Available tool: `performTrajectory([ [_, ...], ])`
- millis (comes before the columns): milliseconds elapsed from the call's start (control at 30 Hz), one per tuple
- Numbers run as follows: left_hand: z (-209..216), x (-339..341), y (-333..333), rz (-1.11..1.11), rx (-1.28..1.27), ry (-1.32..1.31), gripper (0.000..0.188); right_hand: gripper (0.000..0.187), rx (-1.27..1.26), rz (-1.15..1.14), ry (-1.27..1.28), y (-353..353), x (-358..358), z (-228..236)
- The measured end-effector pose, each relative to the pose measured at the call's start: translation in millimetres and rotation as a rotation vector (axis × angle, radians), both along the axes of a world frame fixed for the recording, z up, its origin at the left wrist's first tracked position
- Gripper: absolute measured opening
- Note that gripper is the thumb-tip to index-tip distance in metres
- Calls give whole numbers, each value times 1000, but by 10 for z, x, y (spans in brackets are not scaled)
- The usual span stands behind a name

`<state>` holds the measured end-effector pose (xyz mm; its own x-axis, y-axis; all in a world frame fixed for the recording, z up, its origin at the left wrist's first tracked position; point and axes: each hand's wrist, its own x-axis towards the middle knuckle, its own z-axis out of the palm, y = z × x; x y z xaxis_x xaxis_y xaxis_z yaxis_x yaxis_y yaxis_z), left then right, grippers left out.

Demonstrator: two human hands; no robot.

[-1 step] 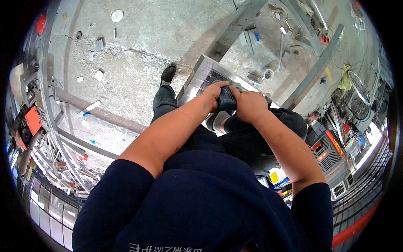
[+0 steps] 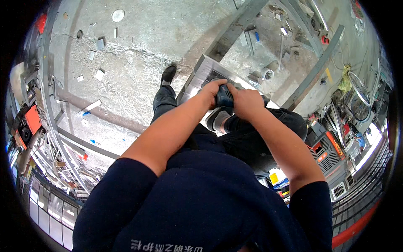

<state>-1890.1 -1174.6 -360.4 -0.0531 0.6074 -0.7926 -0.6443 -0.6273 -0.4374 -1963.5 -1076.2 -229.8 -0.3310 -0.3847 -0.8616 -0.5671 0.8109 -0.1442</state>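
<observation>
Both of my hands are closed around a dark power tool with a vented body, which looks like an angle grinder [image 2: 224, 98]. My left hand [image 2: 211, 92] wraps its left side, thumb on top. My right hand [image 2: 247, 103] grips the body from the right, and a dark end shows beyond that hand. The tool is over a shiny metal piece [image 2: 206, 66] with a bright rim and a darker inside. My hands hide the tool's working end, so I cannot tell whether it touches the metal.
A long steel beam [image 2: 235, 31] runs away from the metal piece, and another bar [image 2: 315, 69] slants at the right. Offcuts [image 2: 100, 75] litter the concrete floor. An orange and grey machine [image 2: 329, 157] stands at right. My shoe [image 2: 168, 74] is left of the metal piece.
My hands and the grinder have shifted slightly left over the metal piece. The grip is the same.
</observation>
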Motion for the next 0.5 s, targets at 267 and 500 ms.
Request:
performTrajectory([
  [267,79,-22,-33,39,12,-4,25,73,-1,-62,7,43,-5,134],
  [500,1011,-216,231,-129,-25,191,49,70,34,-247,87,465,-112,914],
])
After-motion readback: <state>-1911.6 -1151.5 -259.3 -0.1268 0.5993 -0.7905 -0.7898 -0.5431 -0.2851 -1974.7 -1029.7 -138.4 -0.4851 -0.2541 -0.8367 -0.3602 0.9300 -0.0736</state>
